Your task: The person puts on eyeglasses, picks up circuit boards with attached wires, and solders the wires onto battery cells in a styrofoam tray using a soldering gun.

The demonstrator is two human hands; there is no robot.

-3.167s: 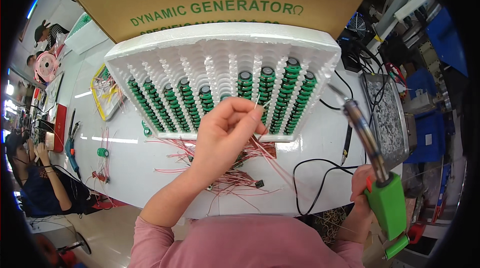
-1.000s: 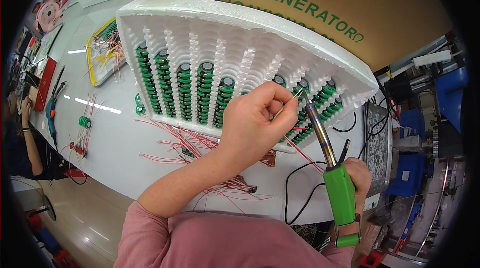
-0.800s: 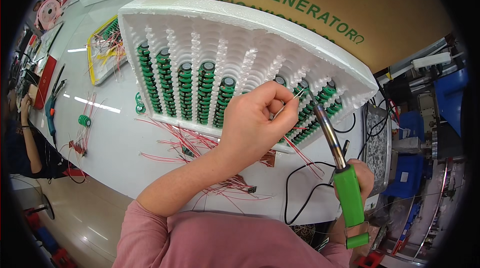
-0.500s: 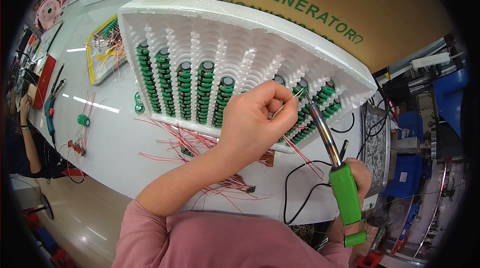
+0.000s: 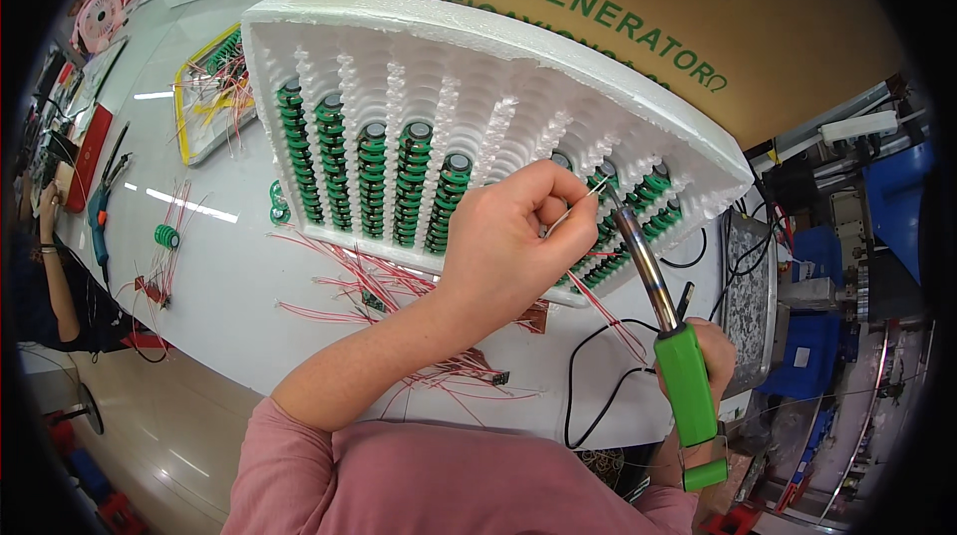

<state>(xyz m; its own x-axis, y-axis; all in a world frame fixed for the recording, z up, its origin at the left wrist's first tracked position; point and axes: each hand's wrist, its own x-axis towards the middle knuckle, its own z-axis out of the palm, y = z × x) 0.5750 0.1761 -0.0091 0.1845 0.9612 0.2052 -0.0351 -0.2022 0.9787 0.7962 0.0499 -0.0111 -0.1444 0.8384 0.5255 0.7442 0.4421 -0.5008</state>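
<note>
My left hand [image 5: 518, 231] is closed in a pinch on a thin pale wire [image 5: 570, 213], whose end reaches a green round part [image 5: 603, 172] in the white foam tray [image 5: 478, 26]. In my right hand [image 5: 714, 356] is a soldering iron [image 5: 686, 385] with a green handle, and its tip sits at that same part, close to the wire's end. Several rows of green round parts [image 5: 415, 181] stand stacked in the tray's grooves. Red and white wires [image 5: 610, 321] hang over the tray's near edge. My left hand hides some of the middle grooves.
Loose red-and-white wires [image 5: 369, 271] lie before the tray. A cardboard box [image 5: 788, 26] stands behind it. Rightward are a black cable [image 5: 570, 375] and a worn metal plate [image 5: 750, 286]. At far left, another person's hand [image 5: 50, 204] is near a yellow-rimmed tray [image 5: 181, 126].
The view has shifted slightly. My right hand and the iron's handle have moved a touch leftward; the left hand keeps its pinch and the iron's tip stays at the same part.
</note>
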